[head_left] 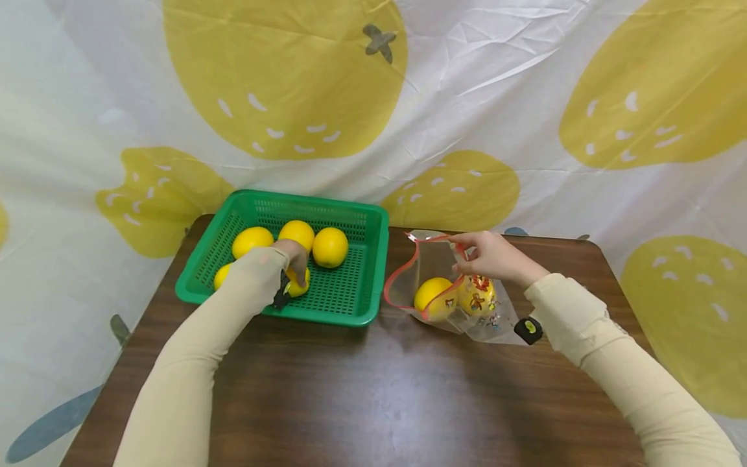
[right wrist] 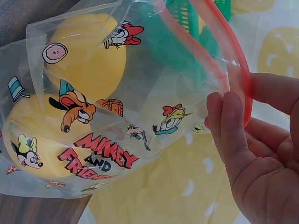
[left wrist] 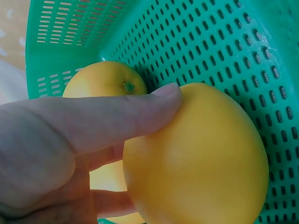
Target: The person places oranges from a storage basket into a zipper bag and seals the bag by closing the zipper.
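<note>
My left hand (head_left: 294,254) is down inside a green plastic basket (head_left: 376,259), gripping a yellow orange (left wrist: 201,154) with the thumb on top and fingers round its far side. Close by in the basket lie other oranges, one with a green stem end (left wrist: 128,87) showing. At the right, my right hand (head_left: 496,256) pinches the red-edged mouth of a clear zip bag (right wrist: 163,144) printed with cartoon figures. Its mouth gapes toward the basket. Two oranges (right wrist: 93,51) rest inside the bag, seen through the plastic.
The basket and bag stand side by side on a dark wooden table (head_left: 373,395). Behind them hangs a white cloth (head_left: 467,84) with large yellow fruit prints, close against the table's back edge.
</note>
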Motion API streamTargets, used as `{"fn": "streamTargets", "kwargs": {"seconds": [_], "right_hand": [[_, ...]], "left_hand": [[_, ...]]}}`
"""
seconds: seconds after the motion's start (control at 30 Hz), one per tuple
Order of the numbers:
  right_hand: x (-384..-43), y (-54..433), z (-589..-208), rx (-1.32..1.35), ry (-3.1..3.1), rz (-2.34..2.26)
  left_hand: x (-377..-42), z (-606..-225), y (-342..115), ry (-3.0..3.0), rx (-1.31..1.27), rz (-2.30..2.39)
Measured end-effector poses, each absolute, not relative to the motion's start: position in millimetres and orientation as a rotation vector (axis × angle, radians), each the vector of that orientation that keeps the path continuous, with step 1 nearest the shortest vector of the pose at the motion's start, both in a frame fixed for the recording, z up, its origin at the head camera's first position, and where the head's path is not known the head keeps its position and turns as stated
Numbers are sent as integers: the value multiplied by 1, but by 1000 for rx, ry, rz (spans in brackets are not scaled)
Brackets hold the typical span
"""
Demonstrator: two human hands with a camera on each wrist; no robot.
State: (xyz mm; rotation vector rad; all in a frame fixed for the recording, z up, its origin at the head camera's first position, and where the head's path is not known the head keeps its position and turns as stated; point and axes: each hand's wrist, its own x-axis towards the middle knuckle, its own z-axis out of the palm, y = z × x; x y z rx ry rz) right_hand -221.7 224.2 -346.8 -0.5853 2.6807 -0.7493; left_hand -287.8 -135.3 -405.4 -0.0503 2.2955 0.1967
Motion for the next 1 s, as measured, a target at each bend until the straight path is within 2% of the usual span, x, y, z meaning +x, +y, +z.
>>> {"fn": "streamTargets", "kwargs": {"seconds": [0.2, 0.37, 1.0], "right_hand": [[-222, 224, -347, -592, 2675, -754], [-222, 224, -348, -612, 2685, -746], [-220, 224, -345, -596, 2668, -741]], "left_hand": [[-298, -415, -136, 2287, -40, 151], [-287, -408, -134, 2287, 120, 82], [-273, -400, -138, 2378, 158, 298]]}}
